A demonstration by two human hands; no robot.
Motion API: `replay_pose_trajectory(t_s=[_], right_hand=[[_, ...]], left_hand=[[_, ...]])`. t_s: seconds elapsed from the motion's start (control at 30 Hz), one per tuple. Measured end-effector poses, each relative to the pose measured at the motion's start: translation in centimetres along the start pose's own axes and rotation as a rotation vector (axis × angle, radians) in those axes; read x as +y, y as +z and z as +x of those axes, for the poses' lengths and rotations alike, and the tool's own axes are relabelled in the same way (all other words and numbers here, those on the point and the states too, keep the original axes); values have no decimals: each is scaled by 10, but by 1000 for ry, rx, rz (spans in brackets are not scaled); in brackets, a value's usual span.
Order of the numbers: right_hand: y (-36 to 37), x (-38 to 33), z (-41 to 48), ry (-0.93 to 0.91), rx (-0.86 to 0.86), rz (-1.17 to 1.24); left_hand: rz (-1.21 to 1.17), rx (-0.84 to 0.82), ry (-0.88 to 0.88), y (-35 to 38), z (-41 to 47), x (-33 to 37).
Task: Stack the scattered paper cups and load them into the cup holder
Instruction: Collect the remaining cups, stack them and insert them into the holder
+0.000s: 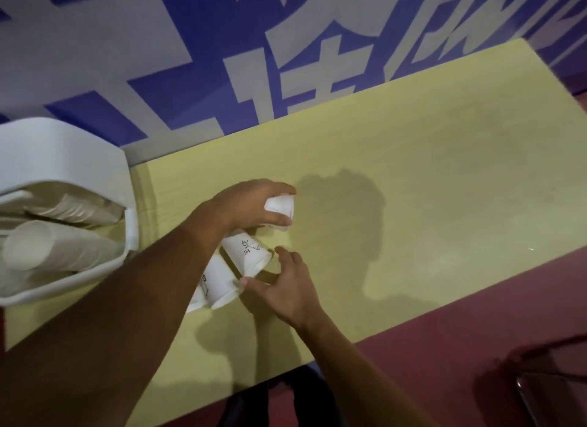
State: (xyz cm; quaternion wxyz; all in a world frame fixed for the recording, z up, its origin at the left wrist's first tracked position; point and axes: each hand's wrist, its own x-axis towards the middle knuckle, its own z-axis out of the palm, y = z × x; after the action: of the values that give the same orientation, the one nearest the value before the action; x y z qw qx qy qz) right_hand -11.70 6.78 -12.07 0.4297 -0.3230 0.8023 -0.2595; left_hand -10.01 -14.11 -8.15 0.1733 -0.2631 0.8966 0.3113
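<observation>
The white plastic cup holder sits at the table's left end, open on top, and it already has cups in it: one long nested stack lies on its side across the near part, mouth towards the holder's left wall, and a second stack lies slanted behind it. Just right of the holder, the loose paper cups sit bunched together on the yellow-green top. Farthest from the holder, the left hand grasps a plain white cup from above, fingers curled round its sides. Nearer the holder lies a printed cup on its side, mouth pointing away from the holder; it carries a small line drawing and letters that look like "Hi", though I can't be sure of them. The right hand is released, fingers spread round that cup's mouth, thumb tip at the rim of a second tipped cup, which bears a small dark label too blurred to read. A third cup peeks from under the left forearm, closest to the holder. Behind the holder, the wall shows huge white characters on blue, cropped beyond reading.
</observation>
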Motion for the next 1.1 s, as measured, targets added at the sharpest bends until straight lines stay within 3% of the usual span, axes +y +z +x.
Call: replay_pose_trajectory(t_s=[0.2, 0.4, 0.7, 0.93, 1.1], right_hand=[[20, -5, 11, -1, 66, -21], [20, -16, 7, -75, 193, 117], [14, -109, -26, -422, 287, 87], [72, -218, -55, -564, 246, 59], [109, -274, -59, -701, 248, 74]], left_hand=[[-614, 380, -130, 5, -45, -1], [-786, 589, -137, 14, -97, -14], [-949, 920, -7, 9, -232, -71], [-777, 995, -129, -7, -335, -129], [-740, 1080, -125, -13, -379, -164]])
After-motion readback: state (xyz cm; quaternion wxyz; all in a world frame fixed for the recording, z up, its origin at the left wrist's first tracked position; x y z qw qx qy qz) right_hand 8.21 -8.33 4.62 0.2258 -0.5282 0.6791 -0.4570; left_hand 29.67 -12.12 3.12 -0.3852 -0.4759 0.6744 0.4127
